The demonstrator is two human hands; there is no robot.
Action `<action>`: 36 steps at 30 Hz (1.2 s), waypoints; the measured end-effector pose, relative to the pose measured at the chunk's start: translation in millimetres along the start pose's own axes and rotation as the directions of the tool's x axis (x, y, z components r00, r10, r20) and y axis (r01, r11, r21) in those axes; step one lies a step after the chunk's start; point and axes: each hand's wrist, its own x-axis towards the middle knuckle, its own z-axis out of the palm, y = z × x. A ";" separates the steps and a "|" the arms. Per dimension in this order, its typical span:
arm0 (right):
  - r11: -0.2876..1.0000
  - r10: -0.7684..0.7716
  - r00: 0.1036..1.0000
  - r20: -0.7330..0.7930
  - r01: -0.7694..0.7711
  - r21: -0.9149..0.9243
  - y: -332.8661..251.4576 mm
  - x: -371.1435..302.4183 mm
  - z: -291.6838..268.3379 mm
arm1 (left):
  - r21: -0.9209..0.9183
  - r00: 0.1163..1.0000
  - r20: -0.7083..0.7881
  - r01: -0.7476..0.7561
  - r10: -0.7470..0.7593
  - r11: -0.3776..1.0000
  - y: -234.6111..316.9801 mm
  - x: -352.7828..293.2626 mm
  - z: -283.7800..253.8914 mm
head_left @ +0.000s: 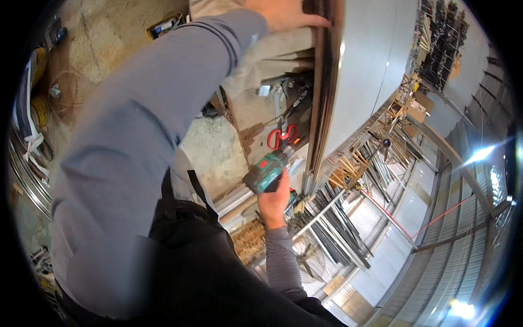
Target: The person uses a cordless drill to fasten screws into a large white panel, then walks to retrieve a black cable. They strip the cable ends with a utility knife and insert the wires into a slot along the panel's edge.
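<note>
My right hand [275, 203] is wrapped round the grip of a teal and black cordless drill [266, 173], its front end pointing up and away. Just beyond the drill lies a pair of scissors with red handles [275, 137]. At the top edge of the view, my left hand [286, 13] reaches to a brown frame [326, 82] that edges a large pale panel [366, 60]. The left thumb is stretched out against this frame; the other fingers are cut off by the picture's edge.
Metal tools and small parts lie on a worn surface [239, 131] beside the frame. Long metal profiles [332, 229] are stacked on racks to the right, near a fan [385, 144]. Bundled cardboard-coloured boxes [417, 110] stand farther back. Curved metal strips [27, 182] sit at the far left.
</note>
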 end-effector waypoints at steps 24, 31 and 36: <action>0.596 -0.609 0.629 0.482 -0.038 0.802 38.1 -102.1 45.1 | -0.295 0.533 0.522 0.846 -0.666 0.445 94.0 -453.1 64.5; 0.523 -0.501 0.624 0.600 -0.334 0.784 -32.7 -72.0 51.0 | -0.709 0.581 0.481 0.698 -0.656 0.099 117.4 -457.6 24.8; 0.745 -0.492 0.782 0.383 0.151 0.650 -66.4 -48.8 99.8 | -0.320 0.735 0.315 0.678 -0.600 0.662 -7.6 -450.1 23.2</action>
